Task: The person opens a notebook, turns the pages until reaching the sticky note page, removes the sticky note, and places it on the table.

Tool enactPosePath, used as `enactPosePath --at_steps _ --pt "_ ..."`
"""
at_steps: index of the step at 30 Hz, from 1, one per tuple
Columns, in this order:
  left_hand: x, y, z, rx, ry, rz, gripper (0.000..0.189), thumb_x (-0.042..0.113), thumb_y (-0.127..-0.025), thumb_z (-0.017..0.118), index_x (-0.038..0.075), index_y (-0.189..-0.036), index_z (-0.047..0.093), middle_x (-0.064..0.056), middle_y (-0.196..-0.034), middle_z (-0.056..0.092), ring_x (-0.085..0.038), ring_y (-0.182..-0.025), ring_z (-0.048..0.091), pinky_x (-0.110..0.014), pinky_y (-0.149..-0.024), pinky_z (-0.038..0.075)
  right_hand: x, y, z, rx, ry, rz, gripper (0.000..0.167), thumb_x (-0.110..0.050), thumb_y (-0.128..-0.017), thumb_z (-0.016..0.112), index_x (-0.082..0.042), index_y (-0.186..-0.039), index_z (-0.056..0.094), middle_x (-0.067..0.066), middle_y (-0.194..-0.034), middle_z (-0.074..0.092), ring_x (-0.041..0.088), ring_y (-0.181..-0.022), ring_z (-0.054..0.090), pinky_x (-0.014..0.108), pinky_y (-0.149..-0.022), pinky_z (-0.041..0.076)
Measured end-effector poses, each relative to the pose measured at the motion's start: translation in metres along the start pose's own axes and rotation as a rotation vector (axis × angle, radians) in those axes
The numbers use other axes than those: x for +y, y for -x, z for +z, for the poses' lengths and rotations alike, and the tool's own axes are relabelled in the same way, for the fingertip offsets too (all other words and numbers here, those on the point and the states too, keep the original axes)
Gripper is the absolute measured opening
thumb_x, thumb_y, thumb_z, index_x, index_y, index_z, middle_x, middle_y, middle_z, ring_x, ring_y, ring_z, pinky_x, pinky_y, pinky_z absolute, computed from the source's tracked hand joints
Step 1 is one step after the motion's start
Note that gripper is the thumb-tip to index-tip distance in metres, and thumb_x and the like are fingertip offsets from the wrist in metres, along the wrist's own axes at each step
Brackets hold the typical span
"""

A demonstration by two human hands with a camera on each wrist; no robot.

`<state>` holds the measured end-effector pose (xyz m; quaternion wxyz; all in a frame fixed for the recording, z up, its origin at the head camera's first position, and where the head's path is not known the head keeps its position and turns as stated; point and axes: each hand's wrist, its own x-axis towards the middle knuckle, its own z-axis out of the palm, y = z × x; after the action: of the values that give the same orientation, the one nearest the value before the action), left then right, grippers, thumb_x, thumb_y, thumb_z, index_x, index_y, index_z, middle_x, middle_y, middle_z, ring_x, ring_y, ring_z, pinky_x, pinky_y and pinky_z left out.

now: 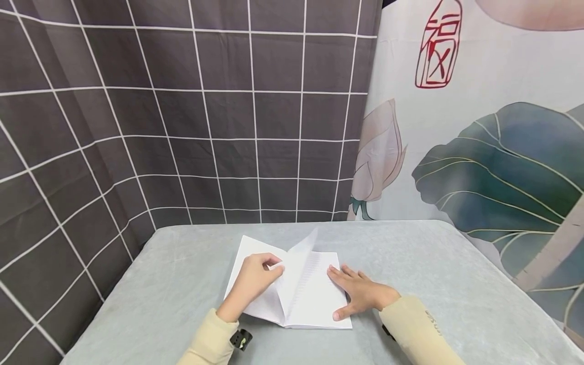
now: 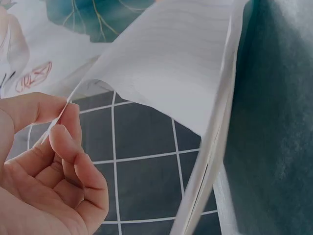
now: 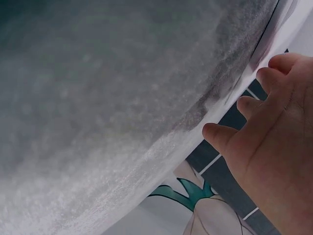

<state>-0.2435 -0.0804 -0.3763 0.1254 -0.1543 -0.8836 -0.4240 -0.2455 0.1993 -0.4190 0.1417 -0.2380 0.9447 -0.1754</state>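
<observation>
An open notebook (image 1: 319, 299) with white, faintly lined pages lies on the grey table in the head view. My left hand (image 1: 254, 278) pinches the edge of a raised page (image 1: 296, 268) between thumb and index finger. That page stands up from the spine, partway between the two sides. In the left wrist view the left hand (image 2: 54, 161) holds the thin sheet (image 2: 166, 63) at its edge, other fingers curled in. My right hand (image 1: 365, 293) rests with spread fingers on the right page's outer edge. The right wrist view shows the right hand (image 3: 274, 132) from the side.
The table (image 1: 182, 284) has a pale grey cloth cover. Behind it hangs a dark curtain (image 1: 278, 116) with a white grid, and to the right a white cloth (image 1: 401, 61) printed with lotus leaves. Dark bands (image 1: 241, 338) sit at the wrists.
</observation>
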Motion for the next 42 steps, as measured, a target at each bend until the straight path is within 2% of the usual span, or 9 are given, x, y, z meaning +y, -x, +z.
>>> enactPosePath --at_steps 6,14,19,24,32,42 --pt "-0.002 -0.001 -0.006 0.023 0.020 -0.029 0.006 0.012 -0.077 0.070 0.010 -0.081 0.074 0.001 -0.074 0.068 -0.008 -0.066 0.051 -0.022 -0.062 0.042 -0.002 -0.001 -0.001 -0.023 0.002 0.000 0.110 -0.054 -0.068 0.077 -0.005 -0.151 0.025 0.012 -0.159 0.022 0.042 -0.146 0.011 0.066 -0.110 0.011" --pt "-0.006 0.000 -0.014 0.039 0.035 -0.027 0.005 0.010 -0.078 0.071 0.008 -0.081 0.074 -0.002 -0.075 0.070 -0.008 -0.068 0.053 -0.023 -0.064 0.044 -0.002 -0.001 0.000 -0.031 0.003 -0.004 0.105 -0.050 -0.069 0.079 -0.006 -0.150 0.029 0.012 -0.159 0.022 0.044 -0.146 0.011 0.066 -0.110 0.011" --pt "-0.010 0.002 -0.020 0.033 0.045 -0.053 0.005 0.011 -0.079 0.071 0.008 -0.081 0.073 -0.002 -0.077 0.071 -0.009 -0.071 0.057 -0.024 -0.068 0.046 -0.003 -0.001 -0.002 -0.046 -0.006 -0.008 0.105 -0.048 -0.068 0.080 -0.008 -0.150 0.029 0.013 -0.159 0.021 0.044 -0.146 0.009 0.065 -0.111 0.011" --pt "-0.016 0.005 -0.025 0.041 0.019 -0.063 0.006 0.012 -0.079 0.071 0.007 -0.081 0.073 -0.002 -0.078 0.072 -0.009 -0.071 0.057 -0.026 -0.068 0.046 -0.001 -0.002 -0.002 -0.059 -0.008 -0.021 0.107 -0.049 -0.066 0.081 -0.009 -0.151 0.028 0.015 -0.160 0.019 0.046 -0.146 0.008 0.066 -0.110 0.010" --pt "-0.025 0.008 -0.035 0.042 0.000 -0.103 0.006 0.013 -0.081 0.071 0.009 -0.082 0.074 -0.001 -0.080 0.072 -0.013 -0.077 0.061 -0.031 -0.076 0.048 0.001 -0.003 -0.003 -0.077 -0.019 -0.011 0.109 -0.052 -0.064 0.080 -0.015 -0.151 0.028 0.013 -0.161 0.016 0.045 -0.146 0.006 0.065 -0.111 0.009" --pt "-0.034 0.013 -0.047 0.023 0.002 -0.158 0.005 0.012 -0.080 0.071 0.008 -0.081 0.073 -0.002 -0.080 0.072 -0.013 -0.078 0.063 -0.033 -0.077 0.050 0.000 -0.001 -0.003 -0.076 -0.027 -0.009 0.108 -0.052 -0.064 0.080 -0.015 -0.151 0.029 0.013 -0.161 0.016 0.045 -0.146 0.006 0.065 -0.112 0.008"
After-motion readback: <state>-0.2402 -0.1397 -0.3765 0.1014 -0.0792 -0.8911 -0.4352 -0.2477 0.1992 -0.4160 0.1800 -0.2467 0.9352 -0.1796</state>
